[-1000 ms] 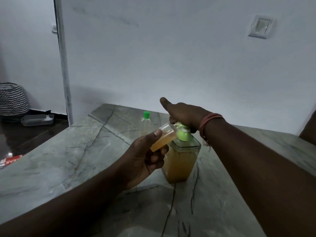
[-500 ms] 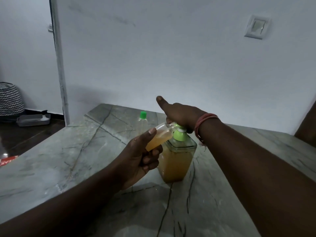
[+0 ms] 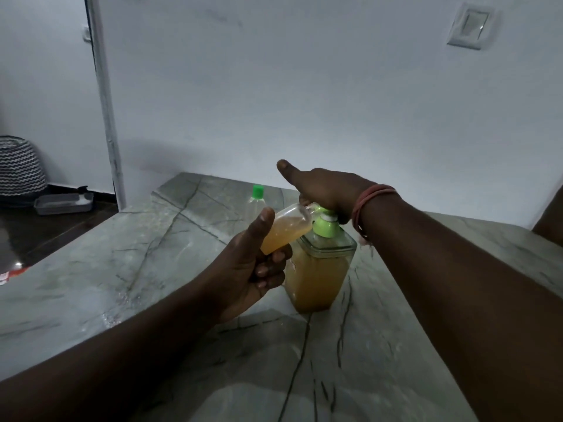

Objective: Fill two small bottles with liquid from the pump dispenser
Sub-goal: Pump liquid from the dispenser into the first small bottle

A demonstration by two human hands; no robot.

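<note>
A square clear pump dispenser (image 3: 316, 275) with amber liquid and a green pump collar stands on the marble counter (image 3: 128, 269). My right hand (image 3: 323, 190) lies over the pump head, thumb stretched out to the left. My left hand (image 3: 249, 269) grips a small clear bottle (image 3: 285, 229), tilted with its open mouth up against the pump spout; it holds amber liquid to over half its length. A second small clear bottle (image 3: 255, 202) with a green cap stands upright behind, near the wall.
A white wall runs along the counter's far edge, with a switch plate (image 3: 469, 25) high at the right. Left of the counter the floor drops away, with a patterned basket (image 3: 19, 169) and a grey tray (image 3: 62, 204). Another person's arm (image 3: 548, 217) shows at the right edge.
The small bottle stays at the spout in my left hand and my right hand stays on the pump. The liquid level in the bottle looks a little higher.
</note>
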